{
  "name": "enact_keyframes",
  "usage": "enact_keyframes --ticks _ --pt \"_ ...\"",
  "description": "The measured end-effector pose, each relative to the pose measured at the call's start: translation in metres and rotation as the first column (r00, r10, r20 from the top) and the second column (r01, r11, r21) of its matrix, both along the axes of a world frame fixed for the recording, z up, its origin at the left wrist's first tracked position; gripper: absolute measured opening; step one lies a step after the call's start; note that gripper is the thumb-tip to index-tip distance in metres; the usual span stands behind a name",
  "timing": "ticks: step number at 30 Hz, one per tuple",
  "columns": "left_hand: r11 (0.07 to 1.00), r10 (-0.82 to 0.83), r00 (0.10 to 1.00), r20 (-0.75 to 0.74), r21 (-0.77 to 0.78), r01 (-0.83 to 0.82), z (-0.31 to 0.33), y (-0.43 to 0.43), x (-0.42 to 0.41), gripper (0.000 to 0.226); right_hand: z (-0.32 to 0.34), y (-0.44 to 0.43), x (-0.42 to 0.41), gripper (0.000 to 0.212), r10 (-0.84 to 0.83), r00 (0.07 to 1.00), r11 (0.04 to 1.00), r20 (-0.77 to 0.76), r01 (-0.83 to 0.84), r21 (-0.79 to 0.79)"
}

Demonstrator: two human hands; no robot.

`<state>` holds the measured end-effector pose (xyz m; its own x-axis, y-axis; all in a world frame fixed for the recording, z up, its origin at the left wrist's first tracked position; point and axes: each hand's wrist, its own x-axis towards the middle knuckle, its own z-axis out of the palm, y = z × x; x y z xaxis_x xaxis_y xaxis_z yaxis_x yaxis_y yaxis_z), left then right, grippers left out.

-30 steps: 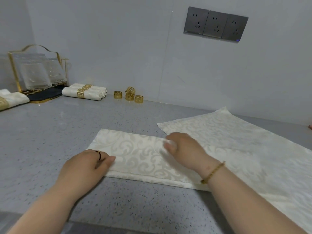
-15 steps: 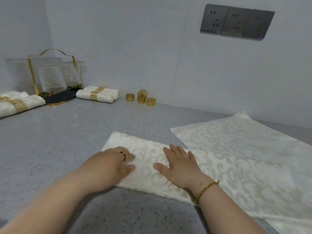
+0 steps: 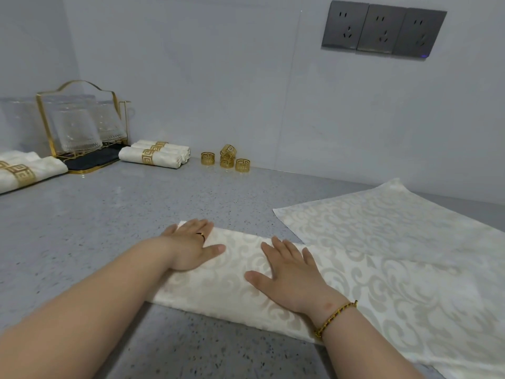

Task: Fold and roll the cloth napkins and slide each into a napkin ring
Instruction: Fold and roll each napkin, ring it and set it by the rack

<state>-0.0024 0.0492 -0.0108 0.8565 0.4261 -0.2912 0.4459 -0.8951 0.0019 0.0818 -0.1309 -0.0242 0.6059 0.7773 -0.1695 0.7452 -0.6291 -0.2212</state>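
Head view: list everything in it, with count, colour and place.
folded napkin: one, cream, front centre, under both hands
flat napkin: at least one, cream, spread at right
rolled napkins: at least four, cream in gold rings, back left
loose rings: four, gold, by the wall, one stacked on another
rack: one, gold, back left
glasses: at least two, clear, in the rack
sockets: three, dark grey, on the wall
counter: one, speckled grey
left hand: flat on the folded napkin's left end
right hand: flat on its middle
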Motion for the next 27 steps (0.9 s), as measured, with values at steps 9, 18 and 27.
enact_keyframes --ticks 9,18,27 --pt "0.915 0.370 0.888 0.272 -0.270 -0.299 0.011 0.035 -0.009 0.068 0.001 -0.001 0.000 0.073 0.007 1.000 1.000 -0.022 -0.007 -0.016" --pt "0.726 0.583 0.716 0.384 -0.642 -0.247 0.024 0.018 -0.027 0.016 0.002 -0.001 0.001 0.074 0.016 0.999 1.000 -0.031 -0.016 0.000" --pt "0.666 0.560 0.798 0.223 -0.694 -0.273 0.027 0.013 -0.086 0.018 0.007 -0.006 -0.008 0.072 0.028 0.998 0.999 -0.057 -0.025 0.047"
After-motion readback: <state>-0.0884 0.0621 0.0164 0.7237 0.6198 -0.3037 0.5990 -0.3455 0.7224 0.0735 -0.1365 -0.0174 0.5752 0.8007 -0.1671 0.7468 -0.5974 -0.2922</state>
